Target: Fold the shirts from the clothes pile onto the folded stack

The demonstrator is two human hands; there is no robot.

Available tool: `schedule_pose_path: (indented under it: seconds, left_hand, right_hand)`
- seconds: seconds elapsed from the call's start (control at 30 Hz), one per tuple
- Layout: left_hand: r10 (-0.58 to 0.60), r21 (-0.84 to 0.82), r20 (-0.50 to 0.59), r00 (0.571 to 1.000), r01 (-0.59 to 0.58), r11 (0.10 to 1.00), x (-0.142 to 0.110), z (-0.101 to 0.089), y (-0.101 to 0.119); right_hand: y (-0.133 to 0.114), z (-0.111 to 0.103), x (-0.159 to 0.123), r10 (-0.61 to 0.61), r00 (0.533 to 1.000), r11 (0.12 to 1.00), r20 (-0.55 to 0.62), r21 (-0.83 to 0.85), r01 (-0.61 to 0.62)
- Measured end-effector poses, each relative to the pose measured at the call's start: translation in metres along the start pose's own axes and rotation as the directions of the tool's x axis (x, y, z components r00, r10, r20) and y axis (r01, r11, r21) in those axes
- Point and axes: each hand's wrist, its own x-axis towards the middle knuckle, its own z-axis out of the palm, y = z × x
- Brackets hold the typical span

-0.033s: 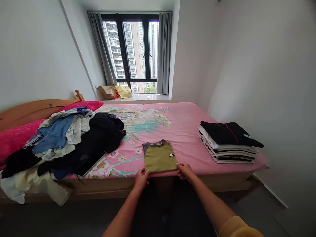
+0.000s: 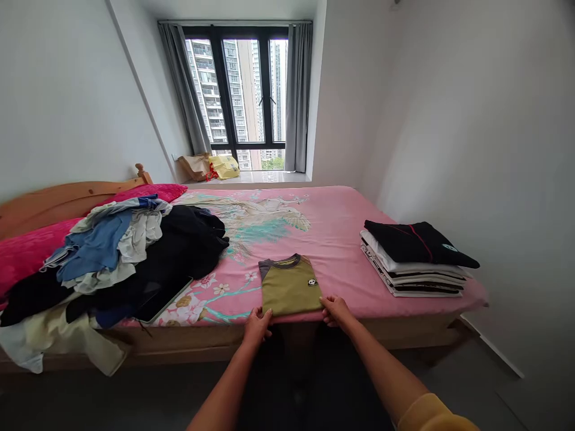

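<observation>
Two hands are working at the near edge of the bed. We are pinching the near left corner of a folded olive T-shirt with our left hand, and our right hand is pinching the near right corner. This soft rectangle with grey collar is lying flat on the pink floral sheet. Left of it, a crumpled heap of clothes is sprawling; right, a squared stack of folded shirts is resting.
</observation>
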Motion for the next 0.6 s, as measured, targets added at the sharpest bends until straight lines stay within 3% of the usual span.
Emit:
schedule_pose_path:
  seconds: [0.2,0.37,0.47,0.6]
  left_hand:
    - [-0.086,-0.021,-0.035,0.996,0.085,0.996,0.008,0.003,0.005]
    - [-0.135,-0.207,-0.073,0.988,0.118,0.971,-0.001,0.009,0.003]
    - [-0.162,-0.319,-0.024,0.987,0.146,0.936,-0.013,0.01,-0.003]
    - [-0.198,-0.382,0.079,0.977,0.213,0.899,-0.02,0.005,-0.002]
  right_hand:
    - [-0.002,0.002,0.006,0.038,0.999,0.999,0.008,-0.003,-0.038]
    - [-0.005,0.008,0.004,-0.001,0.999,0.991,-0.053,0.132,0.008]
    - [-0.005,0.009,0.0,0.009,0.999,0.971,-0.04,0.24,0.001]
    - [-0.01,0.005,-0.003,0.03,0.997,0.944,0.072,0.327,-0.052]
